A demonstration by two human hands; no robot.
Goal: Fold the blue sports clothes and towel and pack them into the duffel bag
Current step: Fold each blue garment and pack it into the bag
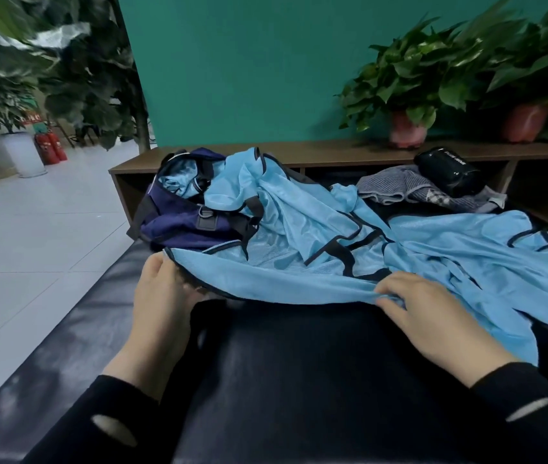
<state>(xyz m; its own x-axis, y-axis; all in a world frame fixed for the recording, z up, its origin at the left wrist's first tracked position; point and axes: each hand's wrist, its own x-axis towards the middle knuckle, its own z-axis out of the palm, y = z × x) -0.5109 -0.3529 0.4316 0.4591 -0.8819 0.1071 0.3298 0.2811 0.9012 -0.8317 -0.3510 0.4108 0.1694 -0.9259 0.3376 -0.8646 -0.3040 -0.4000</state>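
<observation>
My left hand (162, 296) gripped the near hem of a light blue mesh sports garment with dark trim (286, 279); the fingers were curled under the cloth, so only the thumb and the back of the hand were visible. My right hand (433, 316) pinched the same hem further along, with the fingertips (386, 298) bunched on a small fold of the fabric. Between both hands the hem was lifted a little above the black padded bench (282, 380).

Just beyond my left hand lay the navy blue fabric duffel bag with black straps (178, 219), open, with some light blue cloth inside; what that piece was I could not tell. More light blue fabric spread away beyond my right hand and was cut off at the picture edge. Further behind it lay a grey striped towel (409, 189), partly under a shiny black pouch (446, 172) whose print was too blurred to read.
</observation>
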